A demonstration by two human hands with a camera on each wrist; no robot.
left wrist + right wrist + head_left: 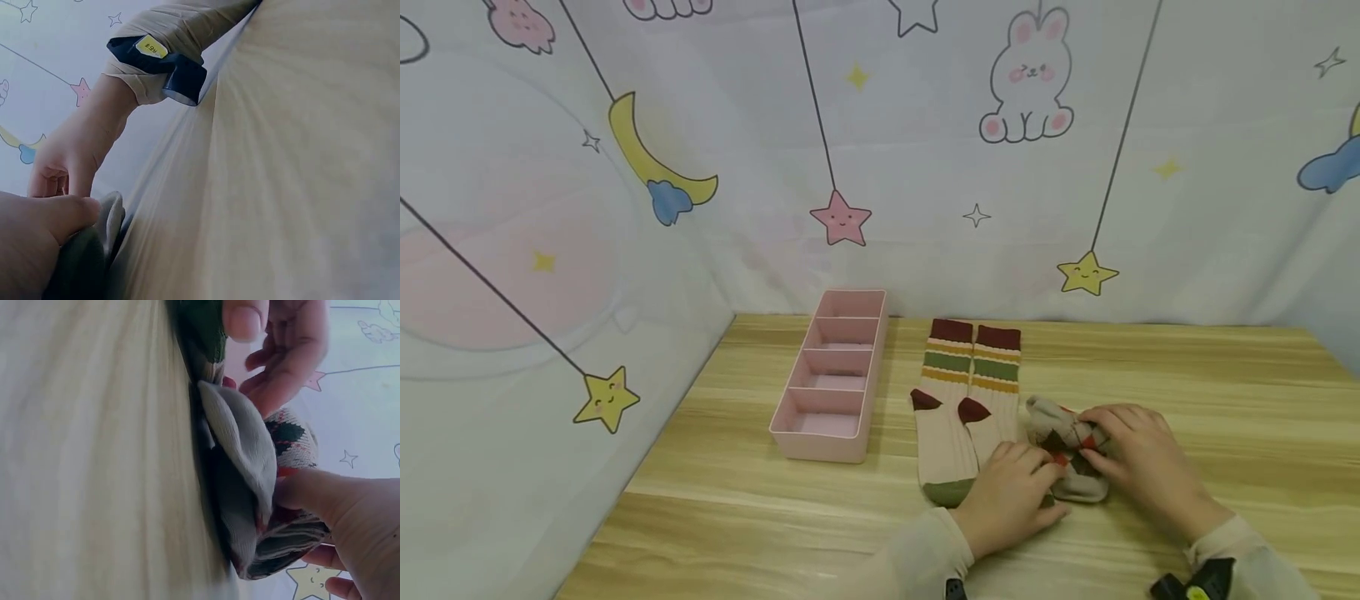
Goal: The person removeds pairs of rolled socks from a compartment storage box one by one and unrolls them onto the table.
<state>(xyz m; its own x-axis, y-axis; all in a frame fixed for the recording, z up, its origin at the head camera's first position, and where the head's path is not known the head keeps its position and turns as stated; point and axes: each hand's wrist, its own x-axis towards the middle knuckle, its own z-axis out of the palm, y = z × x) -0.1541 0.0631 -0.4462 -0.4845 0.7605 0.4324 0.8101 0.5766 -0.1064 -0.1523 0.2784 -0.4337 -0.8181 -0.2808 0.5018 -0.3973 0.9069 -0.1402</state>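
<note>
On the right of the head view, a bunched beige argyle sock bundle (1086, 487) with red and dark diamonds lies on the table. My right hand (1150, 458) grips it from the right, thumb pressed into the fabric (240, 434) and fingers over the top. From the left, my left hand (1011, 500) touches the bundle with bent, loose fingertips, its thumb apart from them. Beneath that hand lie two striped socks (946, 425), cream with maroon cuffs and heels, side by side. A green toe (203, 331) shows under the left thumb; the other toe is mostly hidden.
A pink divided box (827, 447) with several compartments stands left of the striped socks. The wood-patterned table (722, 517) meets a printed cloth backdrop (917, 267) behind and at the left. Black wrist straps (1213, 577) sit on the sleeves.
</note>
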